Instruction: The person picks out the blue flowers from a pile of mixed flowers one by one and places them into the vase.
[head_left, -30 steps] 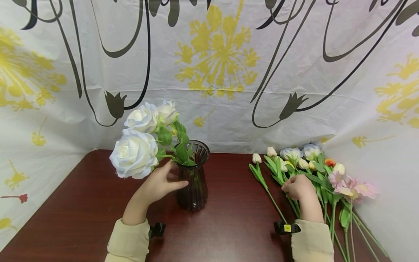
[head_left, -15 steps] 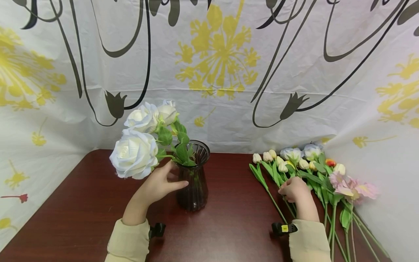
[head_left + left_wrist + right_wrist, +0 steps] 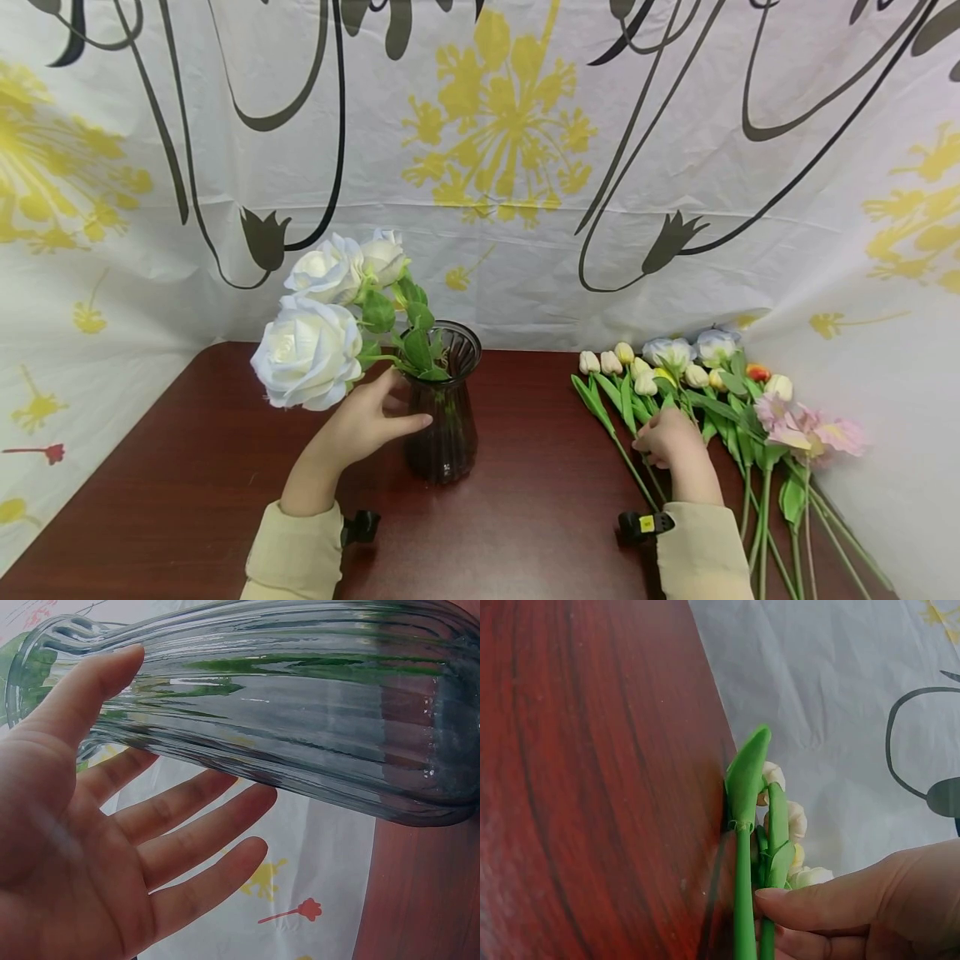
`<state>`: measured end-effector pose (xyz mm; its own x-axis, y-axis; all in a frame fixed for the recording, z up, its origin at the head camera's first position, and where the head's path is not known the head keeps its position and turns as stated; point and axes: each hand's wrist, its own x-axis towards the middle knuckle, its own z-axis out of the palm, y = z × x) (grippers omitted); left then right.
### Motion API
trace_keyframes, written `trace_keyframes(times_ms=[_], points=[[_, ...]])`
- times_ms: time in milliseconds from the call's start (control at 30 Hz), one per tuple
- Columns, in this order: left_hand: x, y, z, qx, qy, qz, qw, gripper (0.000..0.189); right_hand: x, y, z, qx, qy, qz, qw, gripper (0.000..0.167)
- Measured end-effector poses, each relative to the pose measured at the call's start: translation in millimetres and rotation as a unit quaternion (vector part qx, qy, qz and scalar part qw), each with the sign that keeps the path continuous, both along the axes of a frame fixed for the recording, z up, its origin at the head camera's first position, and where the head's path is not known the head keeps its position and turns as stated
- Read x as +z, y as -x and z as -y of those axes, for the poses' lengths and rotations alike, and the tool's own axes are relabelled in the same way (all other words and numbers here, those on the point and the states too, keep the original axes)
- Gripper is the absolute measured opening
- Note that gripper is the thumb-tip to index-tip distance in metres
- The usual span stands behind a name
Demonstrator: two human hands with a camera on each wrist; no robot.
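A dark ribbed glass vase (image 3: 442, 433) stands upright left of the table's middle. Several pale blue-white roses (image 3: 309, 352) with green leaves lean out of it to the left. My left hand (image 3: 367, 425) is at the vase's neck, thumb across the front; in the left wrist view its fingers (image 3: 199, 859) are nearly straight along the glass side. At the right, my right hand (image 3: 671, 437) pinches the green stem of a white tulip between thumb (image 3: 825, 904) and fingers. Another white tulip (image 3: 588, 362) lies just left of that hand, its stem (image 3: 743, 900) running alongside.
More artificial flowers lie at the table's right: white and yellow tulips (image 3: 697, 376), blue-white roses (image 3: 669, 353), an orange-red tulip (image 3: 757, 372) and pink blooms (image 3: 813, 429). Their stems run toward the front edge. A patterned white cloth (image 3: 510, 275) hangs behind the dark red table (image 3: 525, 517).
My right hand has moved a little left and toward me, and a white tulip head has shifted left beside the outermost one. My left hand and the vase have stayed still.
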<state>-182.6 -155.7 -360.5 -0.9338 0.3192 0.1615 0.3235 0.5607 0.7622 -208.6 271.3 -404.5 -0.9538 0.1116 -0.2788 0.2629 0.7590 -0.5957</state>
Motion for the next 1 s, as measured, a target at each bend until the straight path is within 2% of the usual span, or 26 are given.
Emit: trace_keyframes(times_ms=[500,1000], points=[[-0.9,-0.2,1.4,0.005,0.007,0.012,0.9999,0.063,4.0,-1.6,6,0.008,-0.050,0.019,0.9986,0.016],[-2.6,0.7,1.7,-0.001,0.000,0.002,1.0000,0.059,17.2,-7.8,-5,-0.015,-0.004,0.005,0.9999,0.011]])
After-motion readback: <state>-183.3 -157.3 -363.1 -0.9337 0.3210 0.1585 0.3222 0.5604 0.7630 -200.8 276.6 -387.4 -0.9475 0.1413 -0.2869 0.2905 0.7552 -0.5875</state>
